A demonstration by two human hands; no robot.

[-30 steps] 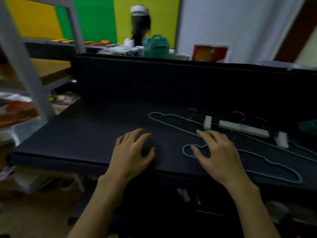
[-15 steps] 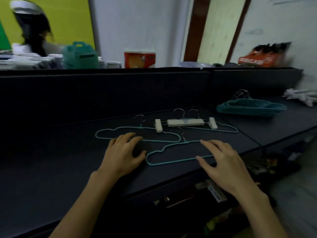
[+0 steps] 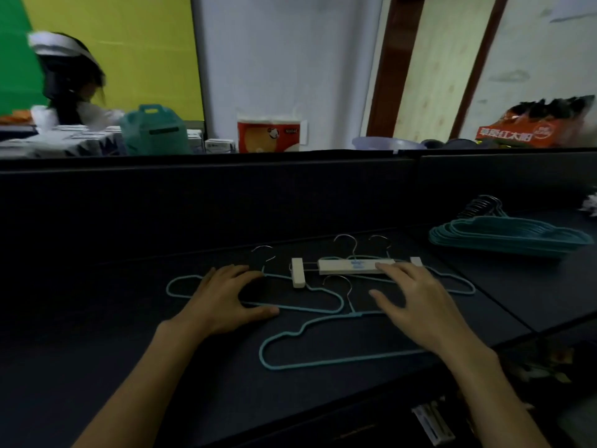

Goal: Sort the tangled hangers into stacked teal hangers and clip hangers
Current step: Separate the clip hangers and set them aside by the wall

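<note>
Right now both hands lie flat, fingers spread, gripping nothing. Left hand (image 3: 223, 299) rests on a teal hanger (image 3: 181, 284) on the dark counter (image 3: 97, 334). Right hand (image 3: 416, 305) covers part of the nearest teal hanger (image 3: 290, 334), fingertips touching the white clip hanger (image 3: 349, 266). Stacked teal hangers (image 3: 510, 236) sit well apart, far right.

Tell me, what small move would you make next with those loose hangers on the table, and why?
Probably curl the right hand round the nearest teal hanger and lift it toward the stack of teal hangers at the right. It lies at the front, seemingly least crossed by the others, and both hands are open, holding nothing. The left hand rests on another teal hanger, beside the white clip hanger.
</note>
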